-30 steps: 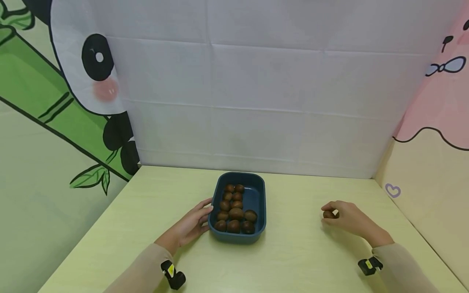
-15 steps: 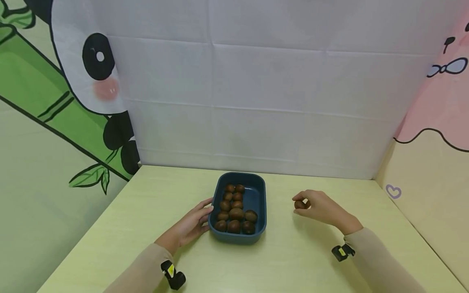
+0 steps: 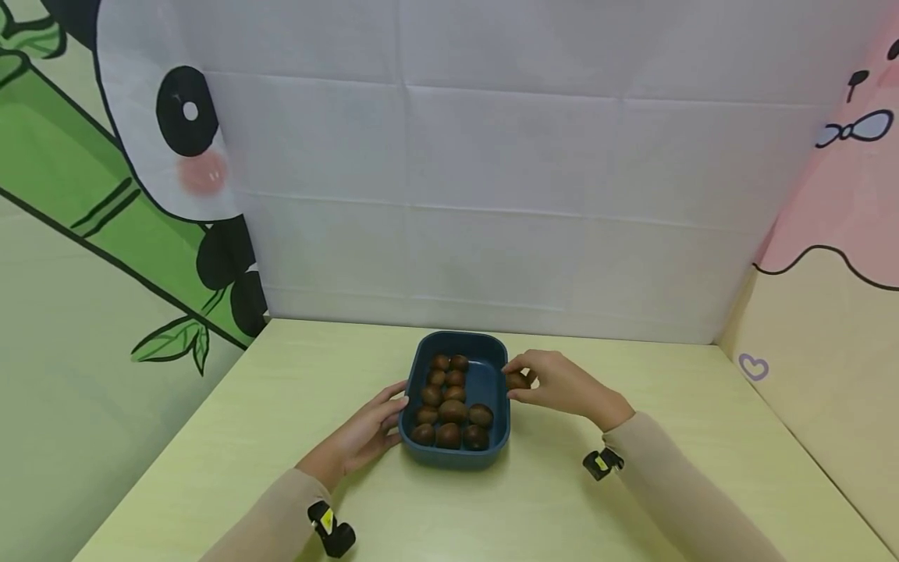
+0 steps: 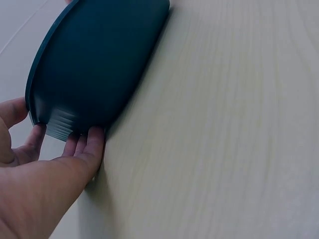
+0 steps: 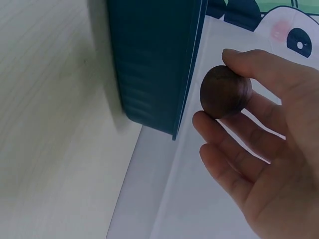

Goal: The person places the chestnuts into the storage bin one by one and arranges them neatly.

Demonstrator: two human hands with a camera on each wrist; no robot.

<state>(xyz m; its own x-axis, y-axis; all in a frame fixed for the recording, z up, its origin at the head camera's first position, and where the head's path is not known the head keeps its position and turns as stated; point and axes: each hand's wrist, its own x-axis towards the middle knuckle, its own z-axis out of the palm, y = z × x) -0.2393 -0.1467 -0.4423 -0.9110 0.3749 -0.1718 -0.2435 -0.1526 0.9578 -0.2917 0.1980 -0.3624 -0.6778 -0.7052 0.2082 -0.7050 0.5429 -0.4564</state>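
Observation:
A dark blue rectangular box (image 3: pixel 486 382) stands on the table with several brown chestnuts (image 3: pixel 453 410) in it. They fill its left side and near end, while its far right part shows bare floor. My left hand (image 3: pixel 367 434) rests against the box's left side, its fingertips touching the outer wall (image 4: pixel 94 64) in the left wrist view. Just past the right rim, my right hand (image 3: pixel 562 384) pinches one chestnut (image 5: pixel 225 92) between thumb and fingers. In the right wrist view that chestnut is beside the box's rim, apart from it.
The pale wooden table (image 3: pixel 393 515) extends around the box. A white sheet (image 3: pixel 492 195) hangs along its back edge. Walls with painted cartoon figures stand on the left and right. Each wrist wears a small black camera (image 3: pixel 602 464).
My right hand has moved left from the table's right side to the box's right rim, carrying the chestnut. The left hand and the box have stayed in place.

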